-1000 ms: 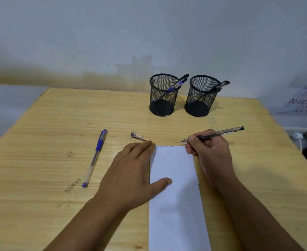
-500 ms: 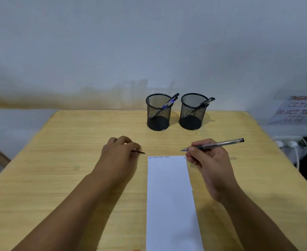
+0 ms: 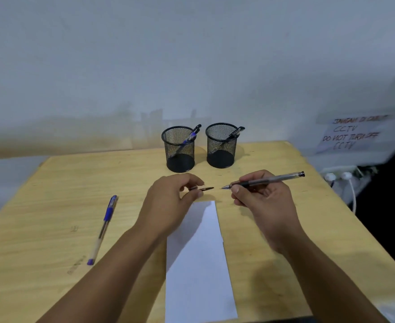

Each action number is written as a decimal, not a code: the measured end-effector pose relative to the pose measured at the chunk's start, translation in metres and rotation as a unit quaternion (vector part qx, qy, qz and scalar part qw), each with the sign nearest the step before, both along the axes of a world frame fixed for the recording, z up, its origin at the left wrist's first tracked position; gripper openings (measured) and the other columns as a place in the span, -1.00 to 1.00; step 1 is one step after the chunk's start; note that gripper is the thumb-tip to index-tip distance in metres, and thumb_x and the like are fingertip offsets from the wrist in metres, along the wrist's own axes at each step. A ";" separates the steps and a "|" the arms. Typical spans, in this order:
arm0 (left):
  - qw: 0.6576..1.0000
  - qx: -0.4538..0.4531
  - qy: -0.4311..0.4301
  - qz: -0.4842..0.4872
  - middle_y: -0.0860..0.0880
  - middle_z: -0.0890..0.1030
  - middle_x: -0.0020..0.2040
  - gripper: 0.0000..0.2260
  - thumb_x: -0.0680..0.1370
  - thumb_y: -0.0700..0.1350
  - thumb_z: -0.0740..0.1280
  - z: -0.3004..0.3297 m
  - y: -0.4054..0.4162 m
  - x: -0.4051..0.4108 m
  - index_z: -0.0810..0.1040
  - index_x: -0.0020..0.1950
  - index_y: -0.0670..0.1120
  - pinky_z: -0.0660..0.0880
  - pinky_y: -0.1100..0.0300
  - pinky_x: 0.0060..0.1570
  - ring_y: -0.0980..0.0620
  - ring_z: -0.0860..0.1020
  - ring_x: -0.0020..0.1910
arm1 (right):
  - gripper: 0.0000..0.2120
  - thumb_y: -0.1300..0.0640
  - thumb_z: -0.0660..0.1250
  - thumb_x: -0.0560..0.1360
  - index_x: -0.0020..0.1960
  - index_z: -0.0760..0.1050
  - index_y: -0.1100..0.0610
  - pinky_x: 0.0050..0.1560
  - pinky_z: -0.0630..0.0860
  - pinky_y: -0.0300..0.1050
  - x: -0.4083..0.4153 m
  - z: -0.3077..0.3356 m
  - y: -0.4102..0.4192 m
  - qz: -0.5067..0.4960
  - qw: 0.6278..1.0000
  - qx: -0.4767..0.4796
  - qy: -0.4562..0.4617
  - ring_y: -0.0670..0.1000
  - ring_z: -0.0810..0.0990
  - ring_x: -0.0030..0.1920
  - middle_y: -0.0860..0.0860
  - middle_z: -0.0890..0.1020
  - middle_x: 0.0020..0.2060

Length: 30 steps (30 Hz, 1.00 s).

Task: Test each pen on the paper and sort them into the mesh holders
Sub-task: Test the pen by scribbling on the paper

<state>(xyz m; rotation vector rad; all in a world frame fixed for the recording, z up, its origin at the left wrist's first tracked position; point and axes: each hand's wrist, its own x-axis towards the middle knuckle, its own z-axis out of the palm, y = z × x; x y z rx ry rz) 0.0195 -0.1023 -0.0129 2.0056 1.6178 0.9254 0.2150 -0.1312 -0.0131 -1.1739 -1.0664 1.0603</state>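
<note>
Left hand has come off the paper, now pinching the pen cap just ahead of its fingertips. Right hand grips the black pen, tip facing the cap, slightly apart. Test looks done; capping next, then a mesh holder beyond.

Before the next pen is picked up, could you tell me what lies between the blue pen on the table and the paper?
In the head view, only the left forearm crosses between the blue pen and the paper.

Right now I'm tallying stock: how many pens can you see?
5, perhaps more hidden: two in the left holder, one in the right holder, a blue pen lying on the table, one in the right hand.
</note>
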 end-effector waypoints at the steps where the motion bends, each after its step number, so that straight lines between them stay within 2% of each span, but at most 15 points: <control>1: 1.000 0.007 -0.004 -0.011 0.26 0.60 -0.14 -0.88 0.53 -0.05 0.43 0.002 -0.001 0.007 0.65 0.03 0.15 0.38 0.30 -0.13 0.23 0.50 -0.07 | -0.86 0.32 0.46 0.44 -0.08 0.56 0.15 -0.06 0.63 -0.01 0.003 0.002 -0.001 -0.001 1.000 0.006 0.001 0.07 0.70 -0.15 0.09 0.72 -0.22; 9: 0.996 0.039 -0.021 -0.072 0.24 0.61 -0.16 -0.86 0.51 -0.05 0.45 0.015 -0.011 0.047 0.66 0.04 0.14 0.36 0.37 -0.13 0.31 0.48 -0.07 | -0.88 0.32 0.46 0.44 -0.08 0.56 0.17 -0.07 0.66 -0.02 0.030 0.008 -0.014 -0.019 0.999 0.042 -0.010 0.08 0.69 -0.16 0.11 0.72 -0.21; 15: 0.993 0.047 -0.029 -0.104 0.23 0.63 -0.17 -0.87 0.50 -0.07 0.47 0.012 -0.015 0.070 0.66 0.00 0.13 0.45 0.12 -0.06 0.11 0.52 -0.06 | -0.89 0.30 0.46 0.44 -0.09 0.57 0.15 -0.06 0.65 0.03 0.050 0.002 -0.023 -0.037 0.998 0.046 -0.010 0.18 0.69 -0.14 0.16 0.71 -0.19; 18: 0.992 0.050 -0.030 -0.114 0.26 0.62 -0.19 -0.87 0.48 -0.05 0.48 0.009 -0.015 0.081 0.66 -0.02 0.16 0.43 0.22 -0.08 0.18 0.51 -0.07 | -0.88 0.29 0.47 0.44 -0.10 0.58 0.14 -0.07 0.64 0.02 0.058 -0.001 -0.026 -0.046 0.998 0.044 -0.006 0.13 0.68 -0.16 0.14 0.71 -0.21; 22: 0.990 0.051 -0.030 -0.128 0.30 0.61 -0.22 -0.88 0.47 -0.05 0.49 0.009 -0.016 0.097 0.68 -0.04 0.16 0.30 0.49 -0.15 0.27 0.48 -0.07 | -0.91 0.26 0.48 0.43 -0.10 0.61 0.13 -0.11 0.64 -0.08 0.068 -0.004 -0.033 -0.050 0.998 0.033 -0.020 0.02 0.68 -0.18 0.07 0.72 -0.22; 28: 0.985 0.009 -0.060 -0.159 0.18 0.67 -0.15 -0.88 0.47 -0.07 0.49 0.006 -0.022 0.124 0.71 -0.04 0.13 0.41 0.41 -0.11 0.26 0.52 -0.07 | -0.90 0.16 0.51 0.39 -0.11 0.66 0.10 -0.06 0.64 -0.03 0.092 -0.015 -0.046 -0.093 0.996 0.004 -0.007 0.09 0.70 -0.12 0.06 0.73 -0.21; 30: 0.981 0.012 -0.058 -0.184 0.18 0.67 -0.17 -0.89 0.48 -0.11 0.48 0.005 -0.024 0.135 0.72 -0.05 0.08 0.43 0.39 -0.13 0.26 0.55 -0.08 | -0.80 0.08 0.51 0.32 -0.09 0.65 0.13 -0.08 0.63 -0.07 0.097 -0.021 -0.052 -0.106 0.994 0.001 0.028 0.09 0.70 -0.12 0.10 0.73 -0.20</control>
